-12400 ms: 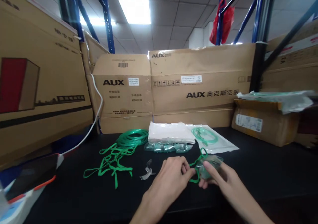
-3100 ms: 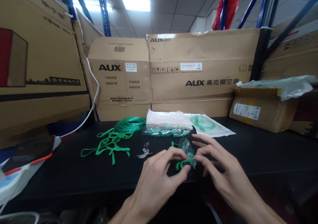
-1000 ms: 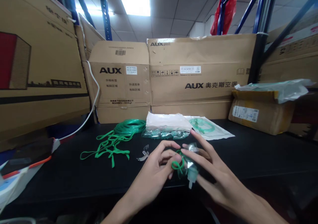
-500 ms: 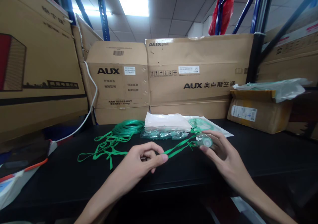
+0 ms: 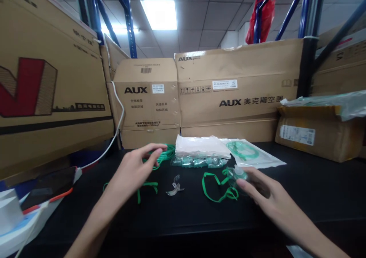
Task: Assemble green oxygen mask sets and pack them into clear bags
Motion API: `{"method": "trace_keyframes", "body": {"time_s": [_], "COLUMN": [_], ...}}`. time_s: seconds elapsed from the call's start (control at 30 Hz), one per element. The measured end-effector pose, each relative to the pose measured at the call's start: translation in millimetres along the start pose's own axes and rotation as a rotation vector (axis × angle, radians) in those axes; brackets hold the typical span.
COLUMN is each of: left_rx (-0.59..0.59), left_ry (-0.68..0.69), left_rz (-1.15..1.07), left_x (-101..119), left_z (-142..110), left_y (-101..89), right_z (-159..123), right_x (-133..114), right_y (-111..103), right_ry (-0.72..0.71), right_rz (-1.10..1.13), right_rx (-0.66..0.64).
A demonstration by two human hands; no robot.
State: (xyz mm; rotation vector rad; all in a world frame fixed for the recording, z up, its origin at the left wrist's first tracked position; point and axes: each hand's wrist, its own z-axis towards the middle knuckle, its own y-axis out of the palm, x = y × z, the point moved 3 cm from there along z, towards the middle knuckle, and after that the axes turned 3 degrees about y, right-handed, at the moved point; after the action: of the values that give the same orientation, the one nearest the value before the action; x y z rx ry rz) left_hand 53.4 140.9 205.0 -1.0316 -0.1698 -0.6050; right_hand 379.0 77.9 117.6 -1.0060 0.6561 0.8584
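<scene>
My right hand (image 5: 260, 183) is closed around a clear, green-tinted plastic mask (image 5: 240, 176) with a pale cap on top. From it a green strap (image 5: 210, 197) trails in a loop onto the black table. My left hand (image 5: 143, 161) is over the coiled green tubing (image 5: 168, 155), its thumb and index finger stretched forward and slightly apart, with nothing visibly held. The hand and forearm hide part of the coil and the green straps (image 5: 151, 184) beside it. A small clear curved plastic piece (image 5: 175, 188) lies between the hands.
White sheets or bags (image 5: 200, 145) are stacked behind a bag of clear green parts (image 5: 197, 162). A white packet with coiled tubing (image 5: 251, 153) lies to their right. A carton (image 5: 323, 132) stands far right, a phone (image 5: 48, 187) and power strip (image 5: 37, 227) at left.
My left hand has let go of the green strap and moved left to the tubing coil. The strap has dropped slack beside the mask. The small clear piece has come into view.
</scene>
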Motion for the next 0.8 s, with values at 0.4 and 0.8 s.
{"method": "trace_keyframes", "body": {"time_s": [0.4,0.8], "left_rx": [-0.497,-0.567], "left_ry": [0.029,-0.052], "left_rz": [0.422,0.396], "left_x": [-54.0,-62.4], "left_z": [122.4,141.1], "left_y": [48.9,59.5], "right_z": [0.3,-0.9], "right_x": [4.0,-3.3], "right_y": [8.4,7.0], "right_ry": [0.022,-0.005], "right_rz": [-0.113,-0.102], "right_rx": [-0.051,-0.069]}}
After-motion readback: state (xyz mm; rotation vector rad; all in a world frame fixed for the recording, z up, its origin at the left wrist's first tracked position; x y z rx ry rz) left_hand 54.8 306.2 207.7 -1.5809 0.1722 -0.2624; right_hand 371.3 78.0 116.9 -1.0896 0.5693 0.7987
